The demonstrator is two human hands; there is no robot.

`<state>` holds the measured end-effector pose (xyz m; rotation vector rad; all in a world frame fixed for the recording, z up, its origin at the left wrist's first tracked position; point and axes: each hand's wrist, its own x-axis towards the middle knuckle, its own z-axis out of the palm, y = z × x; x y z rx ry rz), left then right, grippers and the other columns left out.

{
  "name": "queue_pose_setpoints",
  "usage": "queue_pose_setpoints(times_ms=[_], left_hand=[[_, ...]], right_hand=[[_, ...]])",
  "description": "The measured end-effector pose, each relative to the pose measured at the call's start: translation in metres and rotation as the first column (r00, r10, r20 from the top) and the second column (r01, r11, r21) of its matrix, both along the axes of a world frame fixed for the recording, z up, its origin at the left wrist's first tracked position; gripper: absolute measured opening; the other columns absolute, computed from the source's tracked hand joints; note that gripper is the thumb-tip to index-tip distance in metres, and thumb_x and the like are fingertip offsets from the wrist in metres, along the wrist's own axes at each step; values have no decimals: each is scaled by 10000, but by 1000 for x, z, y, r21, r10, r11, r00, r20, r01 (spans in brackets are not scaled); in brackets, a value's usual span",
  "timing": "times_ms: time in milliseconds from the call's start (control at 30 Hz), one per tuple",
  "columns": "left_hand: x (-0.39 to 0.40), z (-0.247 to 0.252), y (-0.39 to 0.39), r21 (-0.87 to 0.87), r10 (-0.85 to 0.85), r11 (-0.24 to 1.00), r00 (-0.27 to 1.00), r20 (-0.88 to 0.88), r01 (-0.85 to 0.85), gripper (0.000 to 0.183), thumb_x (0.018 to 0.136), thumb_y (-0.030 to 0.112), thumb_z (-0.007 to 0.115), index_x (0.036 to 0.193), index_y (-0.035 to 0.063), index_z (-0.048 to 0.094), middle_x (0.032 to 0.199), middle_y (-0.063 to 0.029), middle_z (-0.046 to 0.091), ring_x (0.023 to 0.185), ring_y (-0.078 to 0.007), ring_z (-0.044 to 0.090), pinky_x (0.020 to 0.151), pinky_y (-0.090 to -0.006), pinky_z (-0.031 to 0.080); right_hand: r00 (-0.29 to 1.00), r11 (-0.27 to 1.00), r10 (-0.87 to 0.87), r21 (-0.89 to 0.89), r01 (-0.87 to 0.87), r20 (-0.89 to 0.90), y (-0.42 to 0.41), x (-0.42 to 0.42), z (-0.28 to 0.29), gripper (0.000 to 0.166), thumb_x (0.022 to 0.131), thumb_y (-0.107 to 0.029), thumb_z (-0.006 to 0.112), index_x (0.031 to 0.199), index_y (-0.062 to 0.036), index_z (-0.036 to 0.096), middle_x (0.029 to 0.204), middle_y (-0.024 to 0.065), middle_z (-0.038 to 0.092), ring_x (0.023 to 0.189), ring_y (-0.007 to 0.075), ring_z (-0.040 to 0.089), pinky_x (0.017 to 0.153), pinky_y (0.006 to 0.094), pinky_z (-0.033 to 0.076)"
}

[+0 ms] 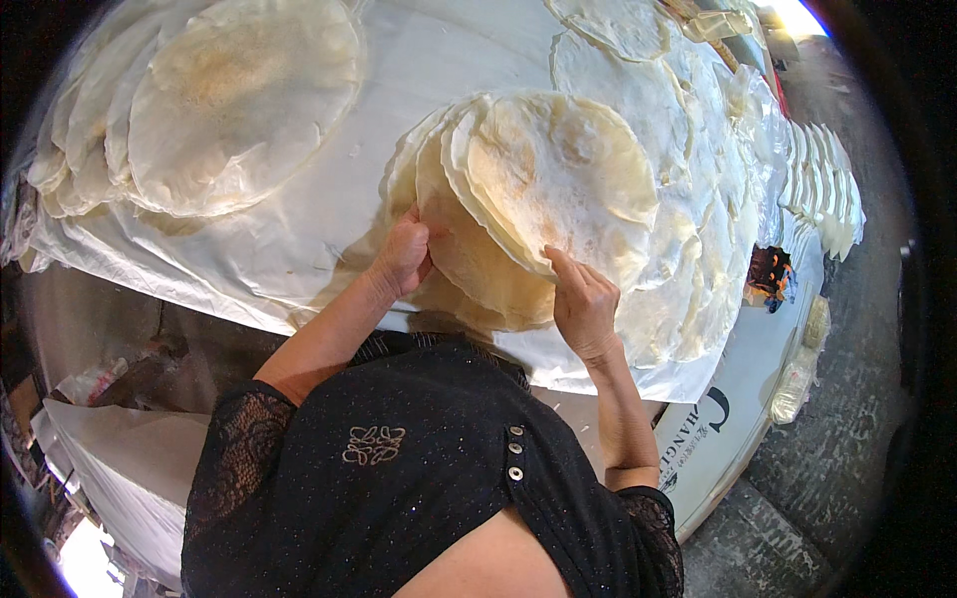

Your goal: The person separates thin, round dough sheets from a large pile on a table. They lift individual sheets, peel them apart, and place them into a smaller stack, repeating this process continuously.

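Large, thin round flatbreads lie fanned in an overlapping pile in front of me. My left hand (406,253) pinches the left edge of a lower flatbread (478,261), which hangs partly in shadow. The fingers of my right hand (587,303) are closed on the near edge of the upper flatbreads (564,172), thumb side uppermost. These upper sheets are pale with light brown patches. How many layers sit between my right fingers cannot be seen.
Another fanned flatbread stack (239,112) lies on the white sheet (359,179) at the left. More flatbreads (684,247) overlap along the right side. Beyond the table edge are folded stacks (822,187), a printed white board (710,448) and clear-wrapped packs (800,374).
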<state>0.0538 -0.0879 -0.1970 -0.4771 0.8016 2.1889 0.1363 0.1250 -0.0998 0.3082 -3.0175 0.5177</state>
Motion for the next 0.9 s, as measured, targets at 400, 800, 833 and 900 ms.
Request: queue_pose_setpoints(times_ms=[400, 800, 833, 900], left_hand=[[-13, 2, 0, -54, 328, 936, 920, -216, -347, 426, 908, 103, 396, 1330, 44, 396, 1250, -132, 522, 1178, -218, 489, 1037, -366, 366], [-44, -20, -5, -472, -140, 859, 796, -589, -198, 434, 811, 8, 518, 1239, 17, 451, 1110, -79, 540, 968, -132, 513, 874, -255, 419], [-44, -22, -3, -449, -106, 865, 794, -599, -223, 443, 805, 8, 525, 1241, 13, 446, 1108, -81, 542, 966, -133, 517, 870, -255, 423], [-44, -25, 2, -401, -36, 874, 788, -615, -274, 462, 794, 8, 539, 1245, 5, 435, 1103, -86, 548, 962, -135, 526, 861, -254, 432]], right_hand=[[991, 991, 130, 23, -131, 37, -30, 19, -42, 319, 738, -22, 583, 1045, -97, 626, 1106, 96, 641, 994, 255, 631, 777, 362, 520], [972, 972, 234, -1, -234, 35, -35, 41, -71, 489, 738, -287, 676, 1199, -163, 571, 1299, 95, 515, 1217, 260, 475, 1051, 435, 324], [969, 969, 246, -13, -246, 28, -34, 43, -76, 500, 736, -293, 678, 1206, -164, 568, 1305, 90, 511, 1228, 258, 467, 1059, 432, 315], [967, 968, 251, -7, -251, 44, -32, 44, -77, 500, 741, -295, 675, 1210, -160, 566, 1305, 83, 512, 1234, 257, 463, 1058, 436, 317]])
